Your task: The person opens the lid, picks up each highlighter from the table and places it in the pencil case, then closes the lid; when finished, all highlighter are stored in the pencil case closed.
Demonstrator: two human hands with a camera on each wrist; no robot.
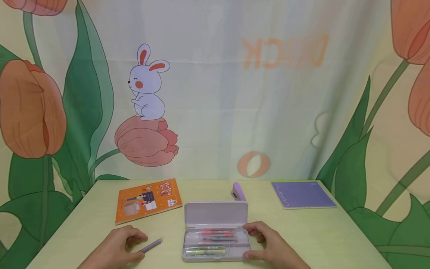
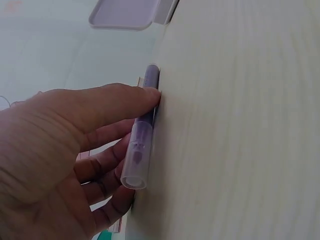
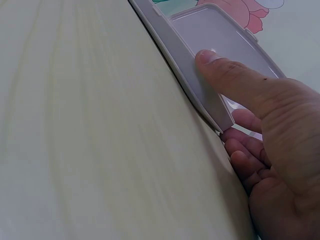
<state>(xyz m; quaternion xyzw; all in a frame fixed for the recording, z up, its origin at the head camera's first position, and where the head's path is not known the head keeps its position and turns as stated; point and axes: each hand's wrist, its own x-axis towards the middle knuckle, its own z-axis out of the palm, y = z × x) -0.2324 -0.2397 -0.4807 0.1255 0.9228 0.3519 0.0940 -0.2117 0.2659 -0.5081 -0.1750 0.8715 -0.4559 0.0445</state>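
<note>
My left hand (image 1: 119,244) pinches a purple marker pen (image 1: 152,245) between thumb and fingers, low over the table to the left of the pencil case. In the left wrist view, the marker pen (image 2: 145,131) has a clear cap with the tip showing through it. A pale grey pencil case (image 1: 216,258) lies with its lid raised; several pens (image 1: 218,232) in clear and coloured barrels fill its back and front left compartments. At the case's right end my right hand (image 1: 270,244) grips it, the thumb (image 3: 225,72) on the front wall and the fingers farther back.
An orange book (image 1: 134,200) lies at the back left of the table. Behind the raised lid stands a purple stapler (image 1: 237,191), partly hidden. A blue-violet notebook (image 1: 305,195) is at the back right. A printed curtain (image 1: 215,93) hangs along the table's far edge.
</note>
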